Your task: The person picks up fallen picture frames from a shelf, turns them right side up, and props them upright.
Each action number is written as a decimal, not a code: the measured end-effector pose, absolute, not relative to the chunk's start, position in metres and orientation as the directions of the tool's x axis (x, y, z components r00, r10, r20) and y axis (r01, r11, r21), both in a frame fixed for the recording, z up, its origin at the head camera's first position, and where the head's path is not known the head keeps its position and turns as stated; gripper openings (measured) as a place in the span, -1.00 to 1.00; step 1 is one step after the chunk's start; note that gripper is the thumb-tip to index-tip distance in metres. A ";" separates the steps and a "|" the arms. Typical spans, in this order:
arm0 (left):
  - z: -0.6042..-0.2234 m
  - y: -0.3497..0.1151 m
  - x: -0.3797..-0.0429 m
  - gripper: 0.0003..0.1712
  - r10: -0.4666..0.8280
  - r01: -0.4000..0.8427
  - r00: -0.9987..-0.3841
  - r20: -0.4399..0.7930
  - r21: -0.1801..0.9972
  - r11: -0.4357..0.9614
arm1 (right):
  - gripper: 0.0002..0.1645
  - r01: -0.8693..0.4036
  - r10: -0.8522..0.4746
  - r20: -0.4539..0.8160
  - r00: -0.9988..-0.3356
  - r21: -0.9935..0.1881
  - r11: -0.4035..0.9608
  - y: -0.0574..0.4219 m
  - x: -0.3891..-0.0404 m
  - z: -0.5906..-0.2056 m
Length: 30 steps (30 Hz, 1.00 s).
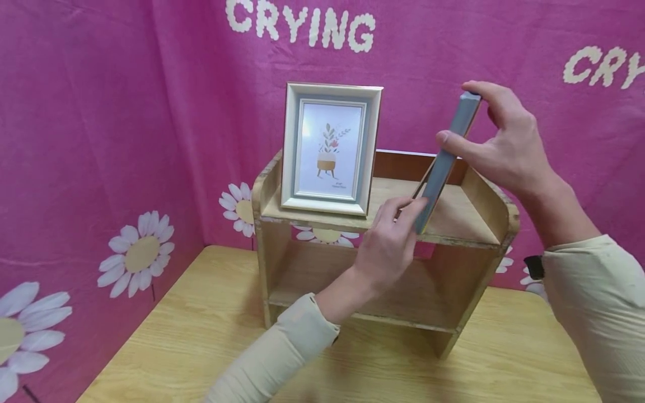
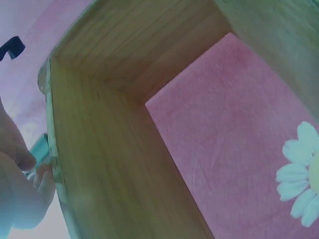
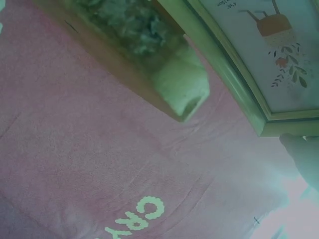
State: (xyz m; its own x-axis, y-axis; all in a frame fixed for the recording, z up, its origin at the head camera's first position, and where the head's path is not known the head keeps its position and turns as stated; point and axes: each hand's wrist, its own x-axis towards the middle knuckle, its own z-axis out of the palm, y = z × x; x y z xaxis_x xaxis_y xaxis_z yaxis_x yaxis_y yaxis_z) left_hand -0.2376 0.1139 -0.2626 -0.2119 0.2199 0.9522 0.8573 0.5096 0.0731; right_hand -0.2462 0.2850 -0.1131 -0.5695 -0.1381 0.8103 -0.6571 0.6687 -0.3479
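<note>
A picture frame (image 1: pixel 440 159) is turned nearly edge-on above the right part of a wooden shelf (image 1: pixel 453 224). My right hand (image 1: pixel 509 134) grips its upper end, thumb on the near edge and fingers over the top. Lower down, my left hand (image 1: pixel 388 240) holds the bottom end, and a thin support leg (image 1: pixel 423 179) slants out from the back. In the right wrist view the frame (image 3: pixel 249 94) shows a potted-plant print, upside down. A second picture frame (image 1: pixel 330 148), cream-edged with a plant print, stands upright at the left of the top shelf.
The shelf has raised side panels (image 3: pixel 184 84) and an open lower compartment (image 2: pixel 124 164). It stands on a light wood table (image 1: pixel 201 324). Behind hangs a magenta cloth (image 1: pixel 428 56) with white lettering and daisies.
</note>
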 end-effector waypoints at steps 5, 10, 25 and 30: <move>-0.249 0.107 -0.244 -0.59 0.191 0.873 -0.217 0.957 0.103 0.476 | -0.14 -0.661 -0.127 0.802 -0.584 -0.378 0.649 0.283 -0.246 -0.112; -0.234 0.103 -0.251 -0.56 0.272 0.883 -0.375 0.886 0.252 0.396 | -0.15 -0.653 -0.118 0.793 -0.598 -0.397 0.645 0.279 -0.244 -0.110; -0.222 0.101 -0.252 -0.57 0.379 0.846 -0.485 0.788 0.312 0.433 | -0.23 -0.633 -0.141 0.776 -0.614 -0.378 0.675 0.281 -0.247 -0.101; -0.223 0.103 -0.250 -0.57 0.394 0.842 -0.491 0.777 0.307 0.443 | -0.24 -0.633 -0.171 0.766 -0.620 -0.359 0.686 0.285 -0.247 -0.100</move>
State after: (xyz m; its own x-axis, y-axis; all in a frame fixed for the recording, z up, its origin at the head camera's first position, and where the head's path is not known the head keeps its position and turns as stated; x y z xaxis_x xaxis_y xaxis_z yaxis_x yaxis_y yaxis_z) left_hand -0.2498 0.1032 -0.2228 -0.4908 0.3944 0.7769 0.8422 0.4433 0.3069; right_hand -0.2468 0.2852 -0.0997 -0.6197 -0.1714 0.7659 -0.6330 0.6861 -0.3586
